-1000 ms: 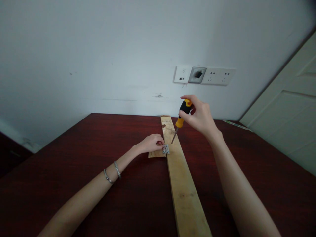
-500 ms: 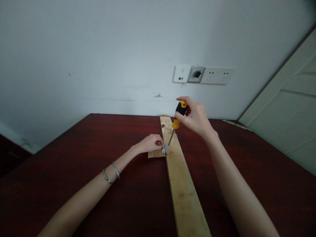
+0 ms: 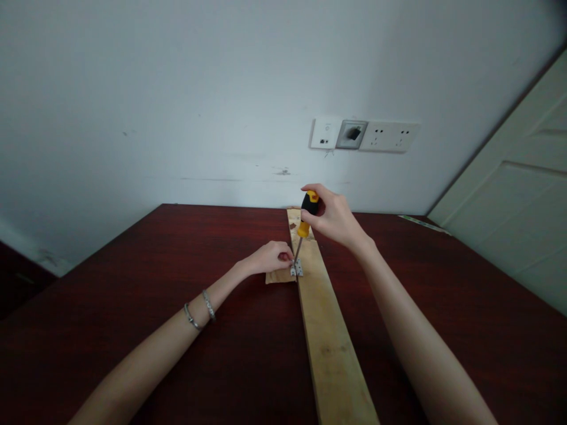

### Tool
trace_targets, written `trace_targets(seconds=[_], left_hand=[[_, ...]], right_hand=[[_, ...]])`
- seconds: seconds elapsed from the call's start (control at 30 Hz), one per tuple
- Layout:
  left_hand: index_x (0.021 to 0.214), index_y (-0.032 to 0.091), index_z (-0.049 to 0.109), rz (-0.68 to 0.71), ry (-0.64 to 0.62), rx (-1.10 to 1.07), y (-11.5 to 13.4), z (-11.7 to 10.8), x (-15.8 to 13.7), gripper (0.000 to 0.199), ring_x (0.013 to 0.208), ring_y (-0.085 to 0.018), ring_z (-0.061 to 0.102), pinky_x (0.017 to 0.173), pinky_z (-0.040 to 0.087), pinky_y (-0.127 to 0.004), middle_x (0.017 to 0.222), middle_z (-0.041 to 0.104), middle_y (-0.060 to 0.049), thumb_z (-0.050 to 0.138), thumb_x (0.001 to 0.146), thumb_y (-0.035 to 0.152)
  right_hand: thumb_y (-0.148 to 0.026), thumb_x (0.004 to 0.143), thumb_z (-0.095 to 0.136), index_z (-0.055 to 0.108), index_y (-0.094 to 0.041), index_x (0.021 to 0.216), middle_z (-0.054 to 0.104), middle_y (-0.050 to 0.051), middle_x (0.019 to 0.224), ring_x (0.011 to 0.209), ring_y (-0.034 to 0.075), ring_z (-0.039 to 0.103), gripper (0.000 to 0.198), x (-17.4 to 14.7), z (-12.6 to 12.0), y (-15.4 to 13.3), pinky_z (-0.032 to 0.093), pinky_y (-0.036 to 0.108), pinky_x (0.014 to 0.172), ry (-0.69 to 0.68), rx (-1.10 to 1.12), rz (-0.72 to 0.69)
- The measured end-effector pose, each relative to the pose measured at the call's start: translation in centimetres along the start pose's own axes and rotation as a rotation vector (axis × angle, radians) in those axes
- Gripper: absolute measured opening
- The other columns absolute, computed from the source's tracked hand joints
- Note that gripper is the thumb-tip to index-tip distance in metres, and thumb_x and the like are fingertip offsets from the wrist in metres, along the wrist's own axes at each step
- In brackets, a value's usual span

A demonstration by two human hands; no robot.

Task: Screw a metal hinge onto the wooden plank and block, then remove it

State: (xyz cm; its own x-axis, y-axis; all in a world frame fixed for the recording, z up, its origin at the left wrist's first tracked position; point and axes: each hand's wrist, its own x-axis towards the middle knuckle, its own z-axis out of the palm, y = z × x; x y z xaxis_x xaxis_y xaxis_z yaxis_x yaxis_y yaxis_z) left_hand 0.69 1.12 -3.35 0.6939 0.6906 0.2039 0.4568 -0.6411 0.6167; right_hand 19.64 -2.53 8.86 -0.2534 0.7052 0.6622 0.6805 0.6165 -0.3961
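Observation:
My right hand [image 3: 333, 215] is closed round the black and yellow handle of a screwdriver [image 3: 303, 229], which leans slightly with its tip down at a small metal hinge [image 3: 298, 268]. The hinge lies across the seam between a long wooden board [image 3: 330, 330] and a short wooden piece [image 3: 280, 276] on its left. Over the short piece, my left hand [image 3: 271, 258] has its fingers pinched together at the hinge's left leaf, beside the screwdriver tip. Whatever is between those fingertips is too small to make out.
The dark red tabletop [image 3: 212, 360] carries the boards and meets a white wall [image 3: 221, 106] at the back. Sockets and switch plates [image 3: 390, 136] are on the wall. A pale panelled door [image 3: 522, 206] stands at the right, near a thin strip [image 3: 425, 224] on the table.
My right hand has moved left and a little down with the screwdriver. Its tip has shifted from the long board beside the hinge to the hinge's left side. My left hand stays put.

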Motion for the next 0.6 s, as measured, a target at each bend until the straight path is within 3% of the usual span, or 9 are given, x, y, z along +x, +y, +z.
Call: trace_targets(seconds=[0.6], left_hand=[[0.081, 0.011, 0.067, -0.018, 0.011, -0.068, -0.16, 0.23, 0.01, 0.009, 0.065, -0.009, 0.056, 0.063, 0.043, -0.019, 0.075, 0.063, 0.000, 0.065, 0.072, 0.009]], right_hand=[[-0.024, 0.072, 0.057, 0.059, -0.016, 0.109, 0.063, 0.006, 0.084, 0.070, 0.018, 0.056, 0.038, 0.11, -0.35, 0.43, 0.042, 0.031, 0.069, -0.041, -0.024, 0.001]])
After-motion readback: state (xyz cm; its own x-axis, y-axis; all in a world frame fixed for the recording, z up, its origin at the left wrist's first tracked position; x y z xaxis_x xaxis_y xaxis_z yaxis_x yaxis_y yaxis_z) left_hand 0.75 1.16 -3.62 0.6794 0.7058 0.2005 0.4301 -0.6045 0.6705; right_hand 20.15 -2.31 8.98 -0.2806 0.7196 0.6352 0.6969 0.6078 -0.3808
